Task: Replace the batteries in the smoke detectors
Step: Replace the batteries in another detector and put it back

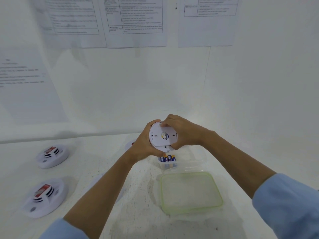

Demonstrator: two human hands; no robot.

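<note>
A round white smoke detector (161, 137) is held up over the table with its back plate facing me. My left hand (144, 145) cups its left and lower edge. My right hand (183, 132) grips the right side, thumb pressing the plate near the top. Just below the detector, several blue and yellow batteries (168, 159) stand in a clear plastic container (195, 158). Two more white smoke detectors lie face up on the left of the table, one further back (51, 156) and one nearer (44, 197).
A clear lid with a green rim (190, 192) lies on the white table in front of the container. Part of another white round piece (130, 144) shows behind my left wrist. Printed sheets (134, 21) hang on the white wall behind.
</note>
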